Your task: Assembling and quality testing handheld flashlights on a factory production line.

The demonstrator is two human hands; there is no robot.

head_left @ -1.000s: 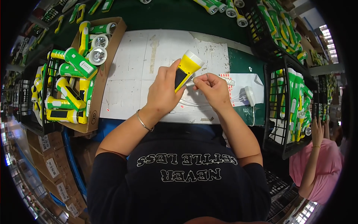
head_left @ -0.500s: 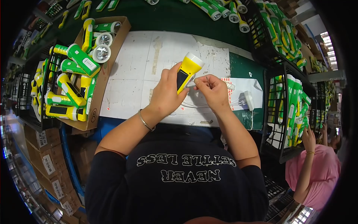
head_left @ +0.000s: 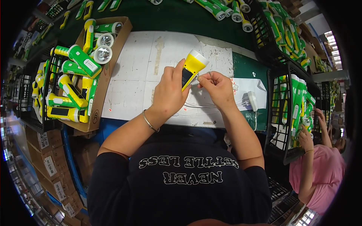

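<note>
A yellow flashlight with a white lens rim and a dark panel on its side is wrapped in my left hand, head end pointing up and to the right. Close against the flashlight's right side, my right hand has thumb and forefinger pinched on a thin white cable. Whether the cable's end is inside the flashlight or just beside it cannot be made out. More white cable lies across the white sheet below, toward a white power strip on the right.
At left, a cardboard box full of green and yellow flashlights stands by a black crate. More flashlights lie along the far edge. Black crates of flashlights line the right, where a co-worker in a pink shirt reaches in.
The flashlight and my left hand have tilted slightly rightward. My right hand has turned a little, still pinching beside it. The co-worker's hands have moved at the right-hand crate.
</note>
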